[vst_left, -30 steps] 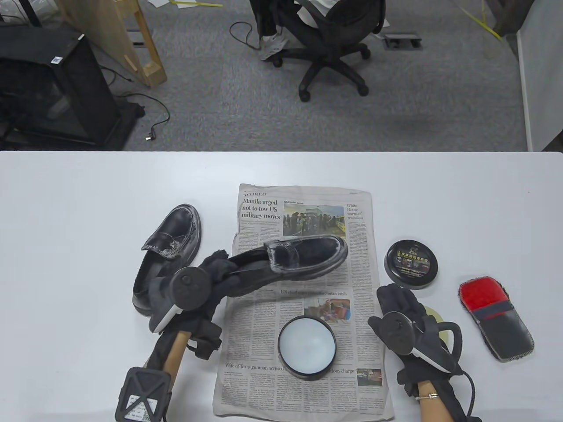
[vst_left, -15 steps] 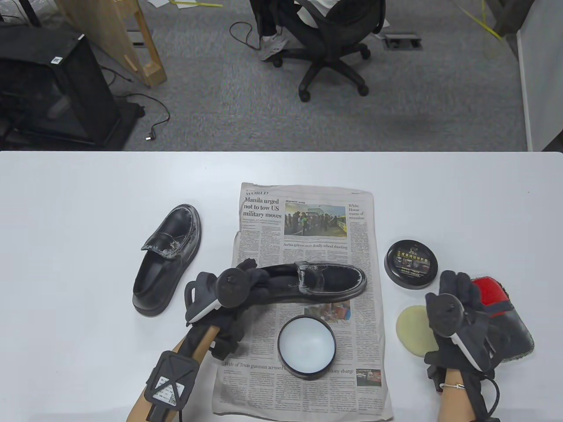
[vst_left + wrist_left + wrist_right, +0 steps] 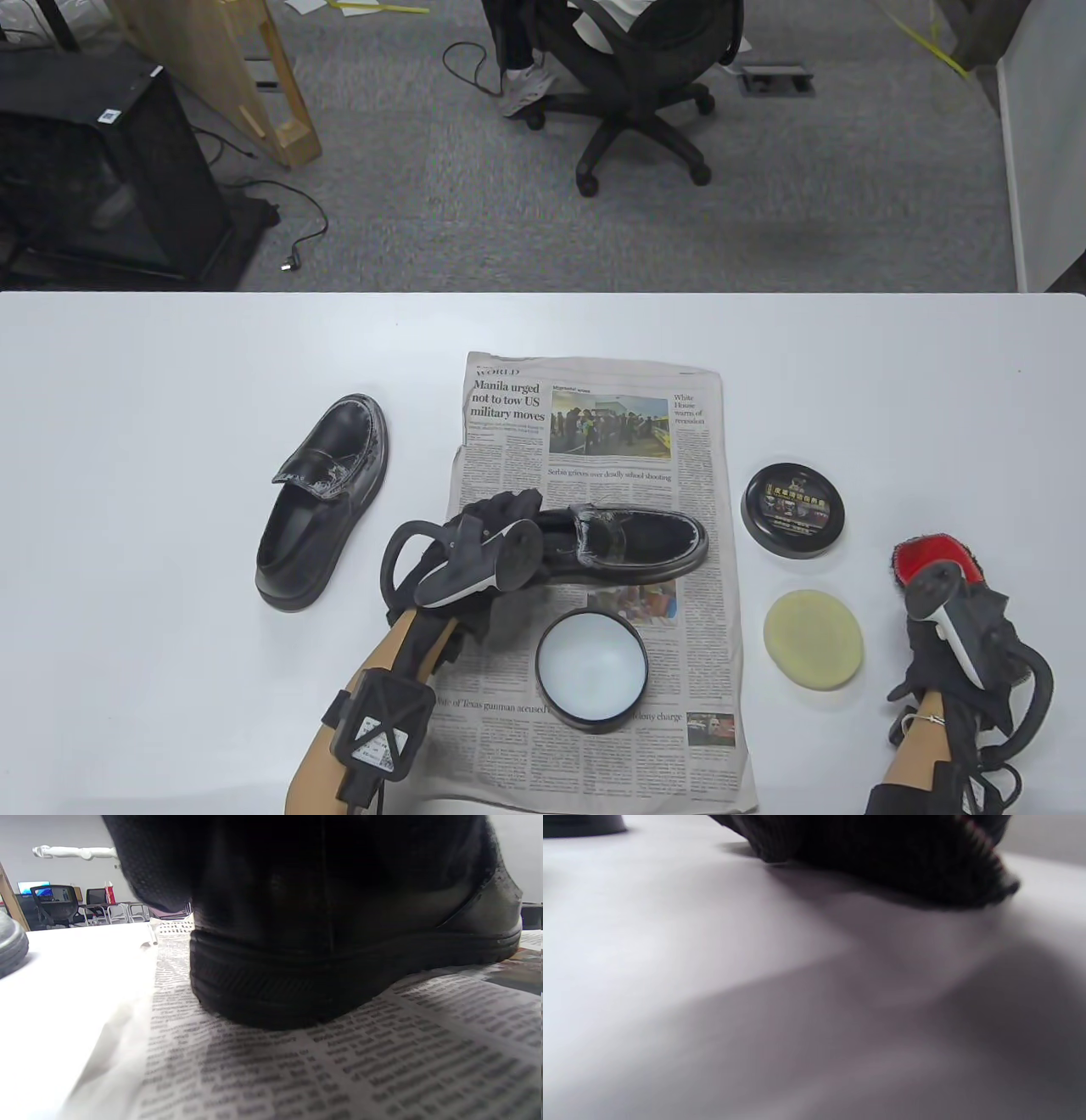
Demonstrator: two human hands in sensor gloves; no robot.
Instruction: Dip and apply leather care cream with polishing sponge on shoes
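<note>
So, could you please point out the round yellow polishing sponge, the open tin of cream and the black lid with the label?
Round yellow polishing sponge (image 3: 814,639): table view, centre of its top face.
Open tin of cream (image 3: 591,664): table view, middle of the pale cream.
Black lid (image 3: 793,508): table view, its printed label.

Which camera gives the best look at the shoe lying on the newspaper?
The table view: the shoe on the newspaper shows from above, almost whole. The left wrist view shows only its heel, close and dark. The right wrist view does not show it.

Black shoes (image 3: 632,543), pale yellow sponge (image 3: 813,639), red-and-black mitt (image 3: 929,560), white cream in black tin (image 3: 591,671), grey-printed newspaper (image 3: 594,441).
</note>
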